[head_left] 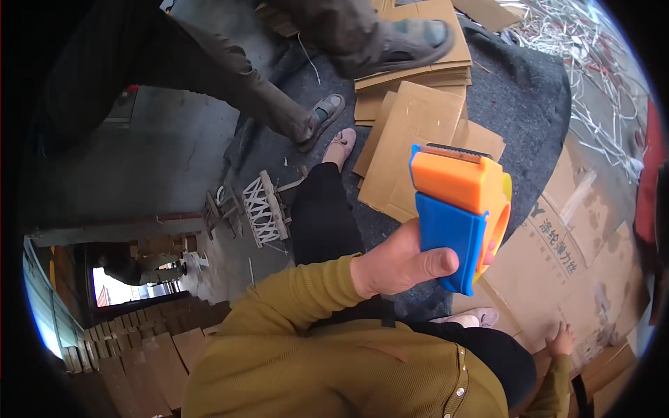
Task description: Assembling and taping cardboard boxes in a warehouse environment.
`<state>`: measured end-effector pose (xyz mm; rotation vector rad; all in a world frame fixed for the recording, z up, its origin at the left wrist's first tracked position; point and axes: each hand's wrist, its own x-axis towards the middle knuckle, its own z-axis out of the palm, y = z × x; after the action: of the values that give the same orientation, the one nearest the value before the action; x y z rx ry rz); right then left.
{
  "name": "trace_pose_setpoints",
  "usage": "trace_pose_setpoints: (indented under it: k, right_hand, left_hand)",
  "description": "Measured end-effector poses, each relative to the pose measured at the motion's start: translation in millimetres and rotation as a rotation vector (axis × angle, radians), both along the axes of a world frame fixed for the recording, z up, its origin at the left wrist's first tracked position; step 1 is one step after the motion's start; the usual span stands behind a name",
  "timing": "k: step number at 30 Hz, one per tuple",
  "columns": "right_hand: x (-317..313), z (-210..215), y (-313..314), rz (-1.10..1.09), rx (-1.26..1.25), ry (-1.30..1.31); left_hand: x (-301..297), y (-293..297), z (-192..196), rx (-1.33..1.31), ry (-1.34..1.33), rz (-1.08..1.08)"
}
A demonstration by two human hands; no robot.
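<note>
My left hand (404,263) is wrapped round an orange and blue handheld tape dispenser (451,180), held up in front of my body. A dark toothed edge runs along its top, and a yellow curved part shows on its far side. The thumb presses on the blue handle, while most of the other fingers are hidden behind it. Low on the right, my right hand (561,339) has its fingers spread, at a large printed cardboard sheet (516,282). Whether it presses on the sheet, I cannot tell.
Flattened cardboard boxes (411,143) are stacked on a dark grey mat (519,90), another person's shoe (414,45) over them. That person's other shoe (326,111) is near mine. White straps (585,63) lie tangled at top right. A small stool (265,209) stands left; cartons (150,359) line the lower left.
</note>
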<state>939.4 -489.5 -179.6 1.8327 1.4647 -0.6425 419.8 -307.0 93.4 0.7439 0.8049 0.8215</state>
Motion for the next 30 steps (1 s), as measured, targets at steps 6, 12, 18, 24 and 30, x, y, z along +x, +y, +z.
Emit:
trace_pose_setpoints:
  k: [6, 12, 18, 24, 30]
  right_hand:
    - [-91, 26, 131, 0.160, 0.187, 0.650]
    - [-233, 52, 192, 0.531, -0.194, 0.721]
    - [-339, 14, 162, 0.697, -0.507, 0.878]
    - [-467, -2, 124, 0.445, -0.869, 1.109]
    - [-618, 22, 70, -0.099, -0.661, 1.453]
  left_hand:
    - [-16, 42, -3, 0.078, -0.019, -0.190]
    - [-50, 50, -12, 0.026, -0.093, -0.206]
    - [-72, 50, -25, -0.123, -0.147, -0.167]
    - [-95, 103, 1, 0.193, -0.082, 0.071]
    - [-117, 140, -1, 0.073, -0.049, 0.202]
